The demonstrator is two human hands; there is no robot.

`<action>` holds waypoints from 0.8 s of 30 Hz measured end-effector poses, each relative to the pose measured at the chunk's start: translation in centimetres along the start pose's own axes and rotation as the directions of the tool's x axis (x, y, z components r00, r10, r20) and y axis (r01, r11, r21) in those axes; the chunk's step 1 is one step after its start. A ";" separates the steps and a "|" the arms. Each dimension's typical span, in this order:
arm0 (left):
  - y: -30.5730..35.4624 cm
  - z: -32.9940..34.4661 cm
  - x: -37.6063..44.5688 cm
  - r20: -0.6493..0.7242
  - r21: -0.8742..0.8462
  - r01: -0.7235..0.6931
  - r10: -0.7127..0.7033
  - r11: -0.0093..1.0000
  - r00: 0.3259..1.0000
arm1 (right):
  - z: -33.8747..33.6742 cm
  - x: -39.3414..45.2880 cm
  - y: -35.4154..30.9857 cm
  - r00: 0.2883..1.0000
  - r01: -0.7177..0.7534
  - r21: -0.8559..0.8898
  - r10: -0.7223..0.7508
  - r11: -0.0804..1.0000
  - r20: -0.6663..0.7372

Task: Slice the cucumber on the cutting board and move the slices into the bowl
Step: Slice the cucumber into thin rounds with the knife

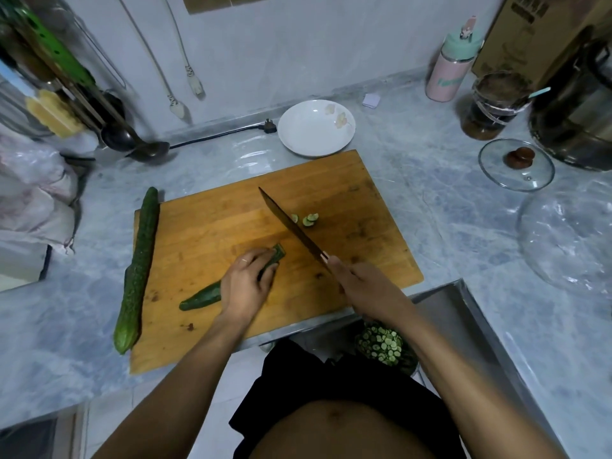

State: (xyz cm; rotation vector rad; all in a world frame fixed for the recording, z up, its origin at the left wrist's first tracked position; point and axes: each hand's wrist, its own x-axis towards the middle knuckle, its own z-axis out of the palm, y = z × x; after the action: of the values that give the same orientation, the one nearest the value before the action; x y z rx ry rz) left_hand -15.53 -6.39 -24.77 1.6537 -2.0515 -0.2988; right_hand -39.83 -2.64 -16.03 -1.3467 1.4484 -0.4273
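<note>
On the cutting board [231, 226], left fingers [261, 260] grip cucumber [202, 298], right hand [361, 286] grips knife [291, 226]; labels unreadable.

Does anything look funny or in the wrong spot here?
Yes. The whole cucumber lies half off the cutting board's left edge. A few slices lie loose beyond the knife, while the white bowl holds no slices.

Both arms are bare, without sleeves; the left hand [245, 279] wears a thin ring; black cloth [331, 385] covers the waist.
</note>
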 end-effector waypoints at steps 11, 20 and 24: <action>-0.7 1.0 0.2 -0.017 0.095 -0.023 0.025 0.995 1.000 | 2.4 -0.9 -1.5 0.997 0.043 -0.120 -0.036 0.992 0.062; -0.8 1.1 0.3 -0.018 0.085 -0.005 0.006 0.996 1.000 | 2.7 -0.1 -1.7 0.997 0.023 -0.127 -0.012 0.992 0.082; -0.9 1.4 0.4 -0.019 0.090 0.006 -0.004 0.996 1.000 | 3.1 1.0 -2.0 0.994 -0.009 -0.084 0.018 0.996 0.109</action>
State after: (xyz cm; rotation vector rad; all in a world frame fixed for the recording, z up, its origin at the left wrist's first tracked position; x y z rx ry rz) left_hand -15.46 -7.18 -26.30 1.7084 -2.0747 -0.1937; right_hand -35.97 -2.96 -16.00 -1.4048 1.3963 -0.2818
